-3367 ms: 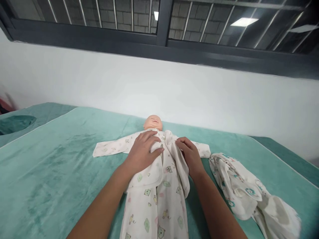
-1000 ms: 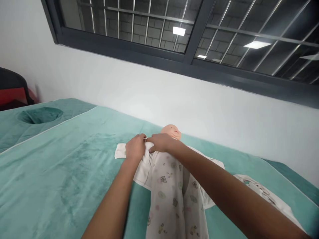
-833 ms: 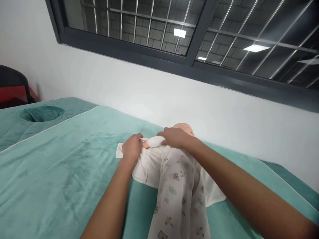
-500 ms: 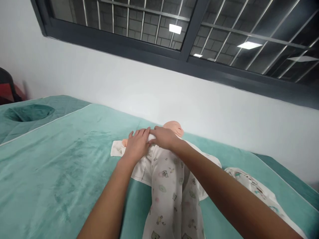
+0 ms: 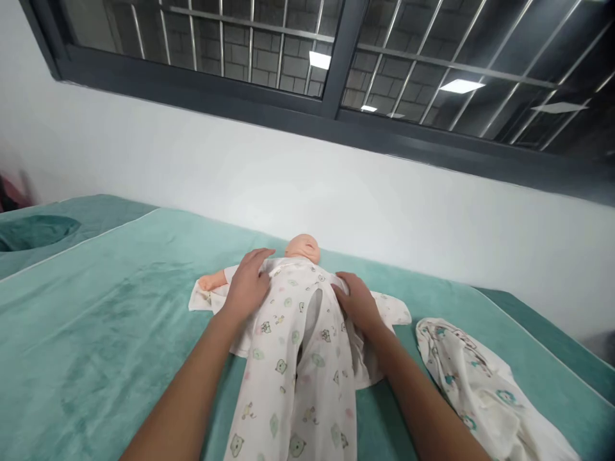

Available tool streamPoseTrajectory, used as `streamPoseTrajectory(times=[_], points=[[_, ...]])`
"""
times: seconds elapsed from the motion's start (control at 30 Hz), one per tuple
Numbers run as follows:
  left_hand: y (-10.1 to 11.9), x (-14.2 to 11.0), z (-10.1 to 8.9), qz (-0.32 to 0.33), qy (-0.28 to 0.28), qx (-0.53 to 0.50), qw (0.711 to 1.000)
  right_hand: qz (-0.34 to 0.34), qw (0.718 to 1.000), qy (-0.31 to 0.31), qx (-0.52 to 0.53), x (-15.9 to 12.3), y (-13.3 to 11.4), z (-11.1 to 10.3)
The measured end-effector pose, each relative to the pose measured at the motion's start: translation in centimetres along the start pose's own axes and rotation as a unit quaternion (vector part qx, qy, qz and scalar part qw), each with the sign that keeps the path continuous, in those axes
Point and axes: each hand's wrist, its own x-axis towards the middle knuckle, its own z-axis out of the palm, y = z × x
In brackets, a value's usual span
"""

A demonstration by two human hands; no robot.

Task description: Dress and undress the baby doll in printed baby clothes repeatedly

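Note:
A baby doll (image 5: 302, 248) lies on its back on a green bed cover, its head towards the wall. White baby trousers (image 5: 283, 320) with green animal prints cover its front up near the neck, a slit showing between the legs. A white baby top (image 5: 396, 310) is spread beneath, its sleeves out to both sides. The doll's bare hand (image 5: 213, 280) shows at the left. My left hand (image 5: 248, 282) lies on the trousers' upper left side, fingers stretched and thumb apart. My right hand (image 5: 358, 301) rests at their right side, thumb apart from the fingers; some fingertips are hidden.
A white printed baby garment (image 5: 480, 378) lies crumpled on the right of the green bed cover (image 5: 120, 320). A round hollow (image 5: 38, 232) is at the left. Behind stands a white wall (image 5: 216, 173) below a dark-framed barred window (image 5: 331, 96).
My right hand has moved from beside my left hand to the doll's right side in view. The trousers now lie spread flatter across the chest. The whole view has shifted slightly.

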Motion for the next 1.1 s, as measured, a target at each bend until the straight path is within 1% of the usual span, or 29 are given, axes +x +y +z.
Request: streamPoseTrajectory(times=[0.07,0.1,0.17,0.23,0.3,0.33,0.37,0.4,0.43,0.5,0.57,0.63,0.67,0.73,0.87,0.93,1.0,1.1], points=[[2.1,-0.3,-0.2,0.013,0.004,-0.095,0.995,0.001,0.999,-0.019,-0.033,-0.6,1.0,0.5],[3.2,-0.3,-0.2,0.022,-0.008,-0.125,0.992,-0.004,0.999,-0.021,-0.049,-0.8,1.1,0.7],[5.7,-0.1,0.0,0.053,-0.058,-0.135,0.988,-0.013,0.997,-0.02,-0.074,-0.9,0.8,0.9],[8.2,0.7,0.6,0.087,-0.11,-0.081,0.987,-0.01,0.996,-0.022,-0.085,-0.7,0.6,0.7],[10.7,2.0,1.8,0.127,-0.169,0.028,0.977,0.007,0.996,-0.018,-0.081,-0.5,1.1,0.3],[11.9,2.7,2.6,0.146,-0.202,0.086,0.965,0.021,0.997,-0.013,-0.073,-0.5,1.6,0.0],[13.1,3.3,3.6,0.169,-0.246,0.145,0.943,0.04,0.998,-0.006,-0.058,-0.4,2.3,-0.2],[14.1,3.9,4.7,0.178,-0.28,0.177,0.927,0.066,0.997,0.004,-0.028,-0.4,3.1,-0.5],[15.0,4.4,5.8,0.18,-0.3,0.2,0.915,0.097,0.995,0.016,0.011,-0.4,4.0,-0.7],[16.2,5.1,7.8,0.173,-0.323,0.228,0.902,0.153,0.983,0.043,0.096,-0.4,5.7,-1.0],[16.6,5.5,9.0,0.167,-0.335,0.249,0.893,0.182,0.969,0.058,0.158,-0.4,7.0,-1.1],[16.4,5.9,9.0,0.169,-0.34,0.26,0.888,0.182,0.962,0.062,0.194,-0.4,7.8,-1.1],[16.2,6.1,8.5,0.172,-0.337,0.263,0.887,0.18,0.957,0.065,0.218,-0.3,8.1,-1.0],[15.5,6.6,6.7,0.179,-0.318,0.264,0.893,0.18,0.942,0.077,0.273,-0.1,8.6,-0.8],[14.4,7.8,2.6,0.169,-0.261,0.264,0.913,0.192,0.896,0.113,0.385,0.4,9.1,-0.5],[14.1,8.0,1.8,0.158,-0.243,0.263,0.92,0.195,0.872,0.13,0.429,0.6,9.0,-0.6],[14.2,7.8,2.3,0.151,-0.241,0.261,0.923,0.193,0.853,0.15,0.462,0.7,8.9,-1.0],[14.8,7.1,4.5,0.147,-0.263,0.252,0.919,0.201,0.806,0.201,0.52,0.7,8.6,-2.0]])
